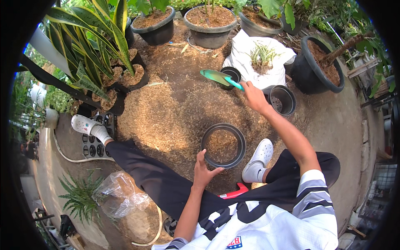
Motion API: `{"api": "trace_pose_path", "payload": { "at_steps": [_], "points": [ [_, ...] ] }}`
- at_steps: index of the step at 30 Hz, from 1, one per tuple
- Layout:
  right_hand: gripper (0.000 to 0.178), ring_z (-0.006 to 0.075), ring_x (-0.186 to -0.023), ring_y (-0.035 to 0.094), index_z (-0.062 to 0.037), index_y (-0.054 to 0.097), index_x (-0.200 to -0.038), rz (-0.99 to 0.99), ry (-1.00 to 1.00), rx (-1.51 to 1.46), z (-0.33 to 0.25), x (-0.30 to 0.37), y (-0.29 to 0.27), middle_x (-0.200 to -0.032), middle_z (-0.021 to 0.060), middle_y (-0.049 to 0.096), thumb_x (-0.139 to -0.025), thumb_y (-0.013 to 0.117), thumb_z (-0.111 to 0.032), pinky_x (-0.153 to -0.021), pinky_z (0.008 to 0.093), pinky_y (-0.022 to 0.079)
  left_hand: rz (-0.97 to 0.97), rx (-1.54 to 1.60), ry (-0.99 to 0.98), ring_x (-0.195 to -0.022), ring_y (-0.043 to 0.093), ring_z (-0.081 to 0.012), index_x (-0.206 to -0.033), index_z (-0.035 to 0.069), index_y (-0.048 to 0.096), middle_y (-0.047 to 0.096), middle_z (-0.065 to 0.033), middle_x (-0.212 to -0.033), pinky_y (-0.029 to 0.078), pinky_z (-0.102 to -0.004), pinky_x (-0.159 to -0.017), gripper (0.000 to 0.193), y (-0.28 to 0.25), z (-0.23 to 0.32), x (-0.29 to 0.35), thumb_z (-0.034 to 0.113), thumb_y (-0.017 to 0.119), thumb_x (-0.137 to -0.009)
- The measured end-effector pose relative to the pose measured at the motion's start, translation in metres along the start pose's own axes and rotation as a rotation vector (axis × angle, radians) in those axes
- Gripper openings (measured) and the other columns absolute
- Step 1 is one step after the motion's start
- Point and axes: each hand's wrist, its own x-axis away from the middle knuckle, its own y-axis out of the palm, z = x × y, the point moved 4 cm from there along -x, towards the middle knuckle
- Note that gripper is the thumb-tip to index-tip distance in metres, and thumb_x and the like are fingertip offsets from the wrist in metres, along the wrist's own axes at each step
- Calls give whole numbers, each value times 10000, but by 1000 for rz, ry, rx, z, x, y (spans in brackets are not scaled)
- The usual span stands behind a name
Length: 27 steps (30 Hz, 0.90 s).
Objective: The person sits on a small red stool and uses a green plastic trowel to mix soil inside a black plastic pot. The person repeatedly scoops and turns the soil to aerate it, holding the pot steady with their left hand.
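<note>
My right hand [255, 98] is closed round the turquoise handle of a hand trowel [216, 76]. Its blade points left, above the rim of a small black pot [231, 74]. Between my legs a round black pot [240, 160] stands with brown, husk-like material [222, 145] visible inside its rim. My left hand [203, 170] is at the near left side of this pot, thumb and fingers spread apart by the rim; I cannot tell whether they touch it. Another black pot [287, 107], with holes in its base, lies tilted beside my right forearm.
A white sack [246, 46] with a small striped plant [262, 56] lies beyond the trowel. Large potted plants, including a dark pot [306, 75], line the back and right. Snake plants [98, 50] stand left. Near my legs are a red tool [235, 192], clear plastic bag [121, 193] and hose [68, 158].
</note>
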Motion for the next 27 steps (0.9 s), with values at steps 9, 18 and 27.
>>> {"api": "trace_pose_path", "payload": {
  "at_steps": [9, 18, 27],
  "points": [
    [600, 353, -1002, 748, -114, 588, -1434, -413, 243, -190, 28, 64, 103, -1044, 217, 738, -841, 669, -80, -863, 501, 599, 13, -48, 39, -1312, 548, -500, -1584, 202, 250, 475, -249, -1467, 491, -550, -1074, 1190, -6, 12, -4, 431, 976, -670],
    [438, 54, -628, 530, -147, 577, -1368, -1060, 734, -910, 27, 84, 118, -802, -43, 536, -944, 578, -36, -494, 258, 377, -4, 30, -4, -1353, 531, -495, -1592, 191, 260, 463, -257, -1514, 481, -545, -1102, 1184, -2, 1, -2, 439, 974, -681],
    [403, 57, -643, 504, -172, 546, -1384, -1062, 793, -1144, 46, 96, 85, -864, -55, 540, -994, 608, -92, -539, 257, 358, 16, -25, 19, -1344, 543, -475, -1599, 184, 260, 467, -242, -1507, 490, -544, -1089, 1156, -4, 11, -1, 424, 959, -710]
  ]
}}
